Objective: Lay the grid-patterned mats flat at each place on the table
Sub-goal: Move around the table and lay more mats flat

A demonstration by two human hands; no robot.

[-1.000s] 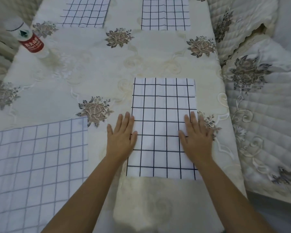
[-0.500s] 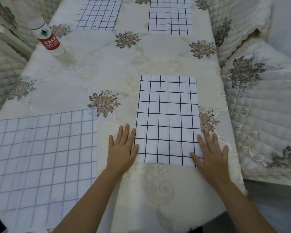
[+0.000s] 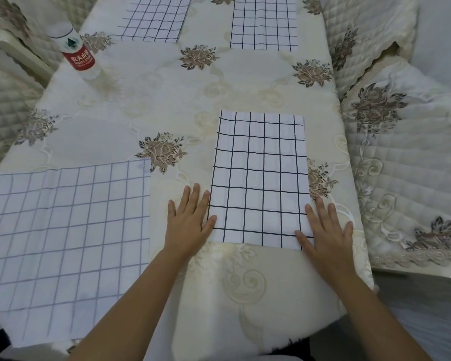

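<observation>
Two hands point(image 3: 187, 226) point(image 3: 326, 237) flank mat point(image 3: 261, 175) at edges.

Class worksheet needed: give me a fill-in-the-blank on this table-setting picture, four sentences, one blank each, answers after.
1. The tablecloth holds ____ grid mats.
2. The bottle has a ____ label.
3. The bottle stands at the far ____ side.
4. The left hand and right hand rest flat beside the mat with the ____ lines (darker or fainter).
Answers: four, red, left, darker.
</observation>
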